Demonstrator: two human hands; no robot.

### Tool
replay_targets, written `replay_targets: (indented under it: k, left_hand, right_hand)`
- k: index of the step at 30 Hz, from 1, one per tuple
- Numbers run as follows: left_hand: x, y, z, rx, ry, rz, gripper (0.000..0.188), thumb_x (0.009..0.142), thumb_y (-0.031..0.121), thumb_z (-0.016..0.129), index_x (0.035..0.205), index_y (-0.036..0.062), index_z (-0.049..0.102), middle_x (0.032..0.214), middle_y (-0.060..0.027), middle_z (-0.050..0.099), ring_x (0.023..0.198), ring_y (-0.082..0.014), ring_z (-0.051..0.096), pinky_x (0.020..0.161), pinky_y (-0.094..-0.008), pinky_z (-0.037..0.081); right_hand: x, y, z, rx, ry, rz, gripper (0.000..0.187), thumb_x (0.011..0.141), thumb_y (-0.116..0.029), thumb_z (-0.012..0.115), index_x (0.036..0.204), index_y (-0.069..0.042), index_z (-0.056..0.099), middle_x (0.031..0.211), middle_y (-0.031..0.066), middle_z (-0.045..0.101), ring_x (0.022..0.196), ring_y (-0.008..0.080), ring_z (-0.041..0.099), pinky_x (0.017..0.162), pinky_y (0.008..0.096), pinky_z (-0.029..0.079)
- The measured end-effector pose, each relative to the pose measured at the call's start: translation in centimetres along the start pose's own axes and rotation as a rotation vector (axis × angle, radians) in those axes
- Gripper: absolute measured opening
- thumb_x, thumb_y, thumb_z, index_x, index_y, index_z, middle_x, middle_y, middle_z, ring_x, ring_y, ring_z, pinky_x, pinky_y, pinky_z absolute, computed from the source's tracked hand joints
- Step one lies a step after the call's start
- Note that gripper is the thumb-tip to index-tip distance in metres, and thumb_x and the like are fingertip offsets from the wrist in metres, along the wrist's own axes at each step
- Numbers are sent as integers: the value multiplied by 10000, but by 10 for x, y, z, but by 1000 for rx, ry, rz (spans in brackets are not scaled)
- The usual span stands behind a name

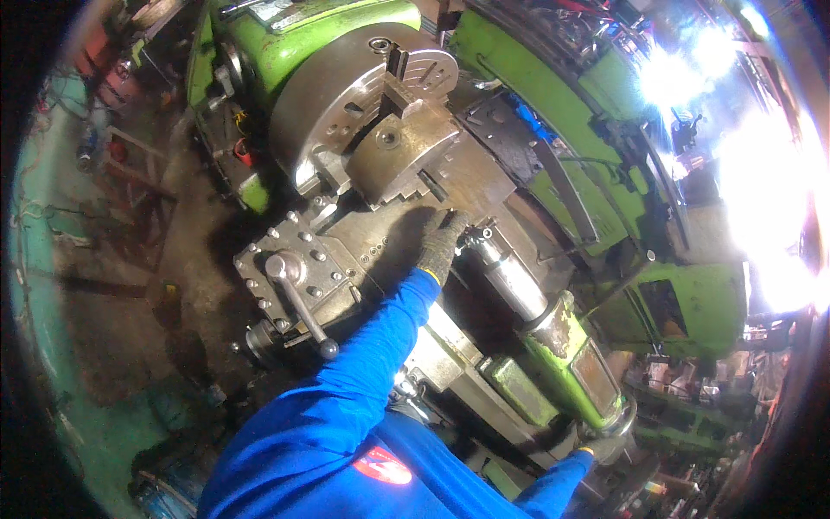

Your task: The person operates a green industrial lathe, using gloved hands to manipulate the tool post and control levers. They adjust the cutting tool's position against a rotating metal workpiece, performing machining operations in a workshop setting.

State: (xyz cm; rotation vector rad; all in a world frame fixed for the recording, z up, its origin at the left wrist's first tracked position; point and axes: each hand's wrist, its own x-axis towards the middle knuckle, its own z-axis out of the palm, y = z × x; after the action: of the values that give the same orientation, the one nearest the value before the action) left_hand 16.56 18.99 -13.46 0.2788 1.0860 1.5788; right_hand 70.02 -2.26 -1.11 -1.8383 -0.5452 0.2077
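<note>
On a green lathe, a large round chuck (324,104) grips a stepped, brownish metal workpiece (480,177) in its jaws. My left hand (443,238), in a dark knit glove, is at the workpiece's near end, beside the tip of the shiny tailstock quill (516,288). Its fingers look stretched out and apart; part of the fingertips is hidden. Down at the right, my right hand (607,447), gloved in grey, is closed round the rim of the handwheel (624,417) on the green tailstock (566,363).
A square tool post (294,270) with several bolts and a ball-ended lever (304,313) stands left of my left forearm. A flat metal bar (564,190) leans behind the workpiece. Green machine panels line the right side, under glaring light.
</note>
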Motion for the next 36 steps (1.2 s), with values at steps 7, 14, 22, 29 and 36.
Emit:
replay_targets:
  k: [7, 14, 22, 29, 36]
  left_hand:
    - [-14, 9, 4, -22, 93, 43, 436, 957, 328, 735, 1243, 14, 636, 1128, -71, 667, 1001, -181, 620, 877, -337, 515]
    - [-45, 0, 4, 143, 307, 133, 541, 959, 486, 681, 1222, 16, 624, 1162, -171, 668, 1105, -296, 632, 939, -432, 502]
    - [-167, 33, -62, 1014, -314, 442, 202, 973, 284, 684, 1027, 92, 713, 1008, -114, 725, 935, -322, 698, 834, -446, 557]
    - [-179, 63, -94, 1572, -803, 457, 248, 952, 322, 583, 963, 119, 725, 921, -132, 734, 905, -335, 716, 798, -512, 553]
    - [-175, 31, -108, 1369, -561, 717, 175, 876, 334, 627, 936, 190, 706, 904, -76, 701, 850, -307, 710, 760, -495, 550]
  right_hand:
    - [-26, -46, 26, -1004, 163, -44, 485, 985, -497, 605, 1399, -247, 648, 1320, 103, 672, 1052, 281, 696, 831, 472, 613]
    - [-93, -95, 131, -334, -115, -796, 286, 1020, -217, 634, 1203, 0, 673, 1268, 146, 653, 1178, 290, 618, 1035, 418, 488]
    - [-181, -135, 259, -652, -632, -1057, 362, 1015, -325, 620, 1187, -13, 687, 1229, 223, 663, 1205, 401, 600, 1035, 462, 471]
    - [-186, -127, 277, -696, -666, -783, 474, 1013, -415, 610, 1177, 19, 705, 1167, 254, 705, 1084, 419, 664, 959, 472, 493]
    - [-182, -118, 281, -684, -621, -764, 454, 1021, -395, 607, 1173, 23, 699, 1141, 246, 709, 1065, 385, 675, 958, 456, 496]
